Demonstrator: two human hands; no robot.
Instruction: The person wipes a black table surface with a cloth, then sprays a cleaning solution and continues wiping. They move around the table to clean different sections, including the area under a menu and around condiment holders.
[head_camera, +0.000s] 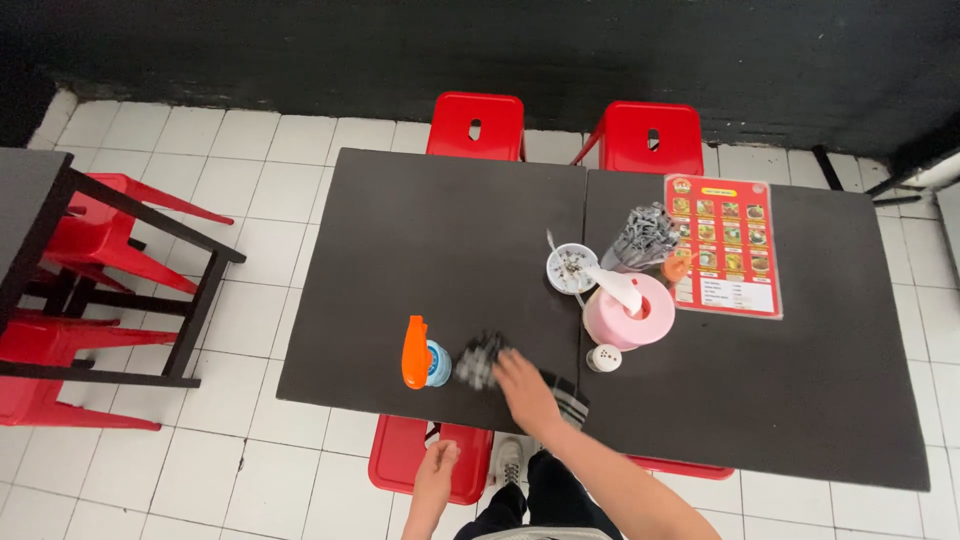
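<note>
Far left: edge of a second dark desk with red stools tucked under it, white tile floor.

Main black desk, near edge: orange-topped spray bottle lying on the surface. Just right of it, a grey checked cloth, blurred, partly under the right hand. Right hand lies flat on the cloth, fingers spread and pressing down, not curled around it.

Left hand below the desk edge, over a red stool; fingers loosely open, holding nothing.

Centre-right: small white round dish, pink tissue roll holder, small white shaker just beside it, bundle of grey cutlery. Further right, red laminated menu card flat on the desk.

Two red stools at the far side.
</note>
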